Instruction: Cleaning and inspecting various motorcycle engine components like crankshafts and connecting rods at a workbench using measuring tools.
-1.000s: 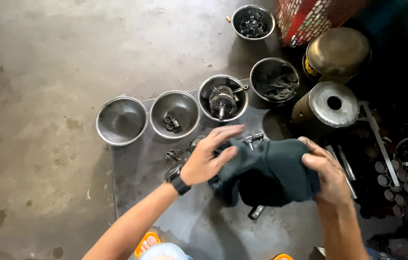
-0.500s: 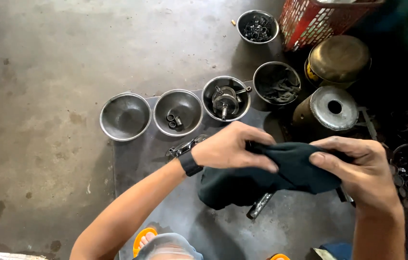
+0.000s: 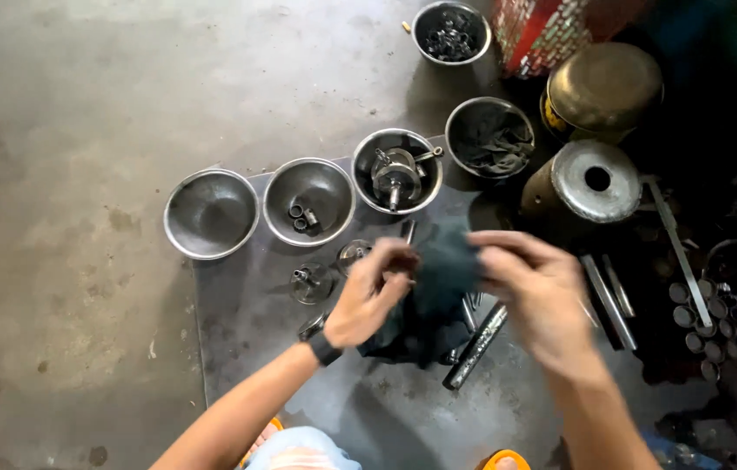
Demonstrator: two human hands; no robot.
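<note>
The person works over a concrete floor (image 3: 64,130), on a darker metal sheet (image 3: 247,322) laid flat on it. Both hands are closed on a dark cloth (image 3: 438,287), which hangs bunched between them above the sheet. The left hand (image 3: 373,292) grips the cloth's left edge, its fingers (image 3: 395,261) curled tight round the fabric; a black watch (image 3: 323,348) sits on that wrist. The right hand (image 3: 538,296) is blurred, but its fingers (image 3: 495,244) are bent over the top right of the cloth and pinch it. The lower part of the cloth sags down toward the sheet.

Just under the cloth a long metal rod (image 3: 475,345) lies slanted on the sheet, its upper end hidden by the fabric. To the left of the left hand two small round metal parts (image 3: 309,283) sit on the sheet.

Beyond the hands stands a row of steel bowls: an empty bowl (image 3: 211,213) at the left, a second bowl (image 3: 308,202) with a few small rings in it, and a third bowl (image 3: 397,171) holding a bulky metal part. A fourth bowl (image 3: 490,137) farther right holds dark scraps, and a fifth bowl (image 3: 451,32) near the top edge is full of small dark pieces. To the right a round metal can (image 3: 595,181) with a hole in its lid stands near a brass-coloured pot (image 3: 603,87).
</note>
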